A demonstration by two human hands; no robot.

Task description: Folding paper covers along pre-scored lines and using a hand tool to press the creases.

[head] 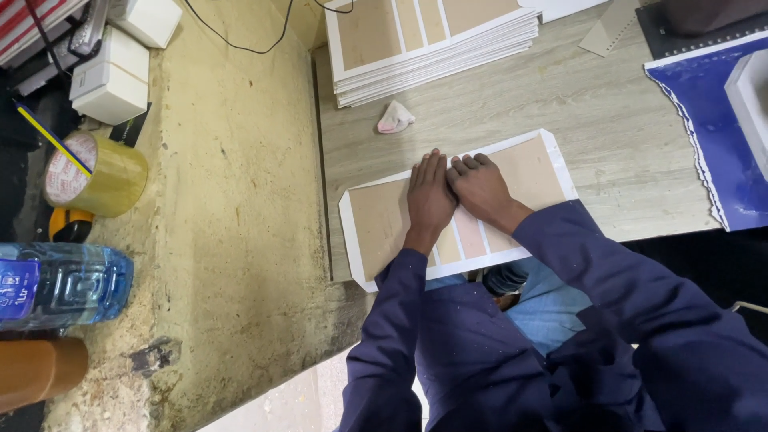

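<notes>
My dark blue sleeves (pixel 512 352) sit nearest the lens. Both hands lie flat, fingers together, on the brown-and-white card sheet (pixel 376 220) at the near table edge: left hand (pixel 430 196), right hand (pixel 480 186) touching. I'd press evenly along the middle. Beyond the sheet: crumpled rag (pixel 395 118), sheet stack (pixel 424 40).

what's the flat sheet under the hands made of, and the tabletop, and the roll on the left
Sheet: looks like brown board faced with white paper borders, matte; both hands, left hand and right hand, press it flat. Tabletop: pale wood-grain, probably laminate. Roll: glossy yellowish clear tape on a card core.
</notes>
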